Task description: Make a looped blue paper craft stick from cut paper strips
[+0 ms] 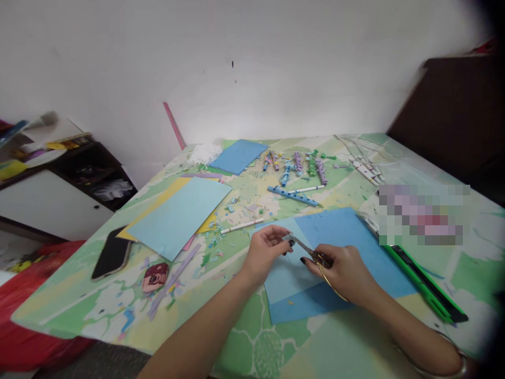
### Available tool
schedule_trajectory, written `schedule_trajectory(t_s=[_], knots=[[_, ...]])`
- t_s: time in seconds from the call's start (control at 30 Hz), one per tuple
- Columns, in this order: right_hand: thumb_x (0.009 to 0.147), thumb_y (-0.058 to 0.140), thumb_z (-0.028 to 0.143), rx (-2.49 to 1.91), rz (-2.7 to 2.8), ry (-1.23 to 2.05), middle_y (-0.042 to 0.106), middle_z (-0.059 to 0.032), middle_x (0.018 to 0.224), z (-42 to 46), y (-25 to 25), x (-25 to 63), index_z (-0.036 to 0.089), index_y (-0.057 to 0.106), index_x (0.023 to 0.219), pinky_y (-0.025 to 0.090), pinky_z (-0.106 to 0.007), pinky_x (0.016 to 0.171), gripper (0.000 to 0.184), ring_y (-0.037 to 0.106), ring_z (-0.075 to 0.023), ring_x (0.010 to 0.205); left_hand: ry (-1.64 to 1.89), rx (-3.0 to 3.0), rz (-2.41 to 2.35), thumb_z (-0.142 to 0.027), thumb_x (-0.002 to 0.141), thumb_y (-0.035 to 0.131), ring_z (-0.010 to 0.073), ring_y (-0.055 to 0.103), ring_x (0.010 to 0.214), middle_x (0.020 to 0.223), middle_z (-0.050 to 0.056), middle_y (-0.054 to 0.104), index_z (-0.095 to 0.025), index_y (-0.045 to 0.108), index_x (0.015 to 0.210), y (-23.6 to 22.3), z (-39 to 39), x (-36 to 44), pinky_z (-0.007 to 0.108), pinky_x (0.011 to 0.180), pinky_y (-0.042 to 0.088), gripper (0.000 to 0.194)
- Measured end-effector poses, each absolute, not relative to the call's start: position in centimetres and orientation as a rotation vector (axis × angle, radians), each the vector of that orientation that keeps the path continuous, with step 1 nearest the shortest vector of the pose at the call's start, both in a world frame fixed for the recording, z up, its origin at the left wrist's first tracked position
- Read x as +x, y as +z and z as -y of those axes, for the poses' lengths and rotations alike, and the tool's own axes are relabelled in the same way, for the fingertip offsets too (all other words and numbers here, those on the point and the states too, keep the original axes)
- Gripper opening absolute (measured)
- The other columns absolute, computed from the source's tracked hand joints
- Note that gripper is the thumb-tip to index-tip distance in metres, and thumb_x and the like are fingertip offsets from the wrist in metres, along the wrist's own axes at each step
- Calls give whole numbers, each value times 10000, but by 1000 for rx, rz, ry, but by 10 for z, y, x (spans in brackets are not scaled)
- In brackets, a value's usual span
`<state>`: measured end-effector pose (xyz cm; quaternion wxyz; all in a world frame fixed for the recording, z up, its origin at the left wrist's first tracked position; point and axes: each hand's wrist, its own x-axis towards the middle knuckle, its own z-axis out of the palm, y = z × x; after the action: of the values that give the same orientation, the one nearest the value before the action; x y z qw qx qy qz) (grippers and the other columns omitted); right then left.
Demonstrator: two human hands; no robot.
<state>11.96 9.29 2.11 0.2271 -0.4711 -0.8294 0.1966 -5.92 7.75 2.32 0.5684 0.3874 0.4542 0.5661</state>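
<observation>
In my right hand is a pair of scissors, its blades pointing left and a gold handle loop hanging below my fingers. My left hand is closed in a pinch at the scissors' tips, on what looks like a small piece of light blue paper, mostly hidden by the fingers. Beneath both hands lie a light blue sheet and a larger darker blue sheet on the table.
A green utility knife lies at the right. Left are coloured paper sheets, a phone and a dark red case. Decorated paper tubes, a blue dotted tube, markers and paper scraps lie farther back.
</observation>
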Motion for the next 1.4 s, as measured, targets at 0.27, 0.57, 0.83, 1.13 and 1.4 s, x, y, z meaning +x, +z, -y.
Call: schedule_trajectory(t_s=[0.27,0.57,0.83,1.13,1.4], knots=[[750,543,438,-1302,2307,533,447,30,430,-95,21,121,176,512,530,261,-207,447,344,349,-79,414,1346,935,-1088,-160,611,701,93,552,552,591,-10,568,-133,644,800,25,-77,-60,204,545,403,200],[751,543,416,-1309,2337,556,485,24,441,-97,23,123,174,554,555,259,-209,452,311,372,-81,413,1361,922,-1071,-140,605,692,85,546,555,600,-20,545,-134,648,800,27,-77,-61,196,539,391,201],[747,555,400,-1291,2347,528,498,23,437,-97,23,123,178,550,537,251,-207,447,306,383,-77,403,1403,937,-1115,-136,573,716,96,551,649,695,12,612,-143,659,763,28,-78,-62,207,631,429,199],[740,564,379,-1293,2344,572,508,30,448,-97,25,123,180,581,563,250,-215,453,268,401,-76,411,1433,877,-1051,-133,621,692,132,624,655,761,26,618,-130,622,822,23,-78,-63,259,668,459,213],[758,541,416,-1276,2333,605,460,38,437,-96,23,123,169,527,540,249,-206,444,329,345,-74,426,1417,833,-1011,-150,613,712,137,636,634,713,22,636,-125,603,807,25,-77,-58,270,681,463,224]])
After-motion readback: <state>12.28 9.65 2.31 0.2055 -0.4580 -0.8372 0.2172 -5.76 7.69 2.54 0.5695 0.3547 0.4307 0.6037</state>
